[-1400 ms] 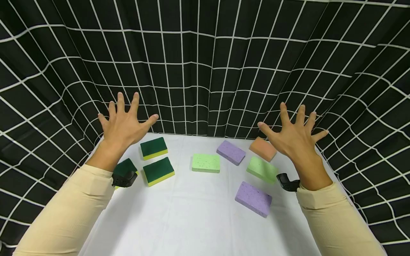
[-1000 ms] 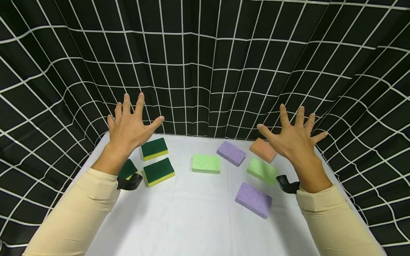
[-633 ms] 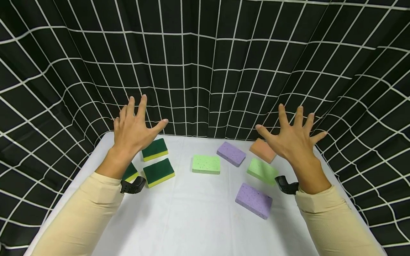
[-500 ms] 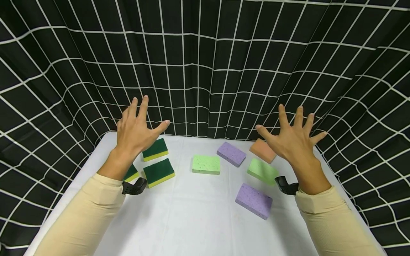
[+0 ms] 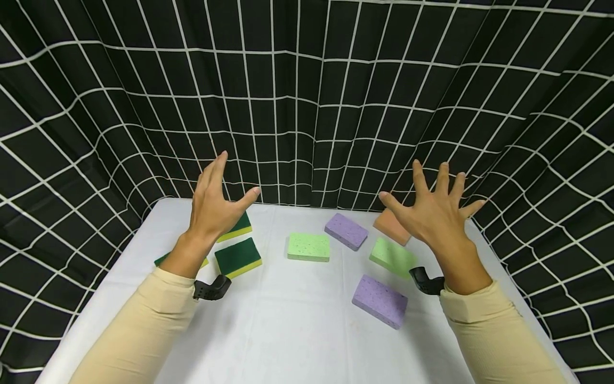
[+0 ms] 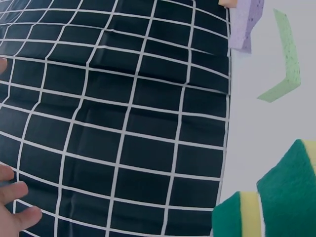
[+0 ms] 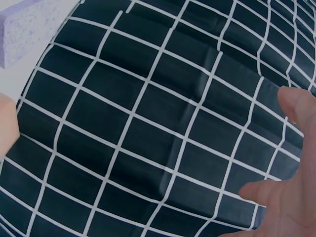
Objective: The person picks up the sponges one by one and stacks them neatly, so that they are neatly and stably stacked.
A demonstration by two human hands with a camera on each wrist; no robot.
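My left hand (image 5: 211, 205) hovers above the table's left side, thumb apart from fairly straight fingers, holding nothing. Under and beside it lie green-and-yellow scouring sponges: a back one (image 5: 238, 226) partly covered by the hand, a front one (image 5: 238, 257) in full sight, and a third (image 5: 163, 259) mostly hidden by the wrist. Over on the right, my right hand (image 5: 434, 213) hangs in the air with its fingers spread and nothing in them. It partly covers an orange sponge (image 5: 392, 226). A light green sponge (image 5: 393, 257) lies just nearer than that one.
Mid-table lies another light green sponge (image 5: 308, 247). Two purple sponges, one farther back (image 5: 346, 231) and a nearer one (image 5: 380, 301), lie right of centre. A white cloth covers the table (image 5: 288, 330). Black curtain (image 5: 292, 106) with a white grid stands behind and at both sides.
My left hand has moved right and slightly nearer, turning so its fingers appear closer together. My right hand has shifted slightly left and down. The sponges have stayed in place.
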